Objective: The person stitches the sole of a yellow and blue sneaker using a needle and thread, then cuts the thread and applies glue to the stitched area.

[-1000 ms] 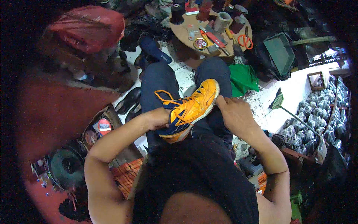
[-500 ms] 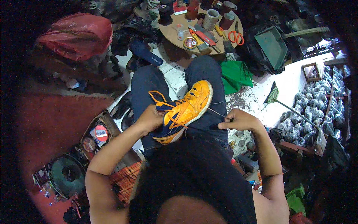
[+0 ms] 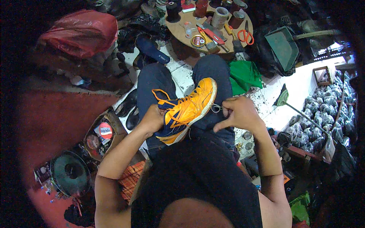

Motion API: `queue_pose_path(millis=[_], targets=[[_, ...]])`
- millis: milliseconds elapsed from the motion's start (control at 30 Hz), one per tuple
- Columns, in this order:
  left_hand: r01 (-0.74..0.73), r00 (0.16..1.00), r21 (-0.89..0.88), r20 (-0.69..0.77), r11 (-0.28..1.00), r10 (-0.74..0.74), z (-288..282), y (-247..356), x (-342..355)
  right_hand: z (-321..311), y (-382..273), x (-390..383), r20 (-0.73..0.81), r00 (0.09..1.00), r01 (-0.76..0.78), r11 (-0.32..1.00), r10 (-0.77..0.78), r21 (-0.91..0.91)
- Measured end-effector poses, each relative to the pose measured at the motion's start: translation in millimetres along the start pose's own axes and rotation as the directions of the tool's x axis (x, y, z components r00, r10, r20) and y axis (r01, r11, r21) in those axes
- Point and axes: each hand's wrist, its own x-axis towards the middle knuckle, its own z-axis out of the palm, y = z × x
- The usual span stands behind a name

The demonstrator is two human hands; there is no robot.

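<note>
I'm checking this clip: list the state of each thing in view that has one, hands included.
Orange shoe: laced, gripped near its opening
Left hand: closed on the shoe
Right hand: thumb spread away from the fingers
Thread: looped loosely beside the sole
Green cloth: crumpled
Red bag: bulging
Scissors: lying on the table
Fan: running or not, cannot tell

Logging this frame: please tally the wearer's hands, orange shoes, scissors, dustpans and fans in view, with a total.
Hands: 2 (left hand, right hand)
Orange shoe: 1
Scissors: 1
Dustpan: 1
Fan: 1
Total: 6
</note>
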Motion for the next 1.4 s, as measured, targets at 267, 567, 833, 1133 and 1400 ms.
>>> queue_pose_path(millis=[267,567,833,1133,1400], targets=[[-0.101,0.986,-0.182,-0.151,0.978,0.074,-48.8,-2.1,-33.9,14.2,66.1,-23.4,-0.308,0.666,0.705,-0.438,0.679,0.558],[-0.244,0.97,-0.599,-0.141,0.762,0.199,-13.1,-12.6,-31.5,72.3,-18.0,-18.0,-0.109,0.9,-0.077,0.399,0.422,0.914],[-0.401,0.915,0.408,0.228,0.82,0.333,-18.5,-3.1,-13.3,53.6,-52.5,-4.4,-0.523,0.735,-0.249,0.889,0.432,0.384],[-0.142,0.885,0.739,-0.203,0.659,0.418,-52.9,-40.3,-46.1,67.0,-69.7,28.6,-0.347,0.797,-0.083,0.66,0.493,0.746],[0.033,0.881,0.683,-0.365,0.73,0.302,-188.4,-159.3,-101.2,79.4,-60.0,34.7,-0.27,0.818,-0.113,0.603,0.508,0.789]])
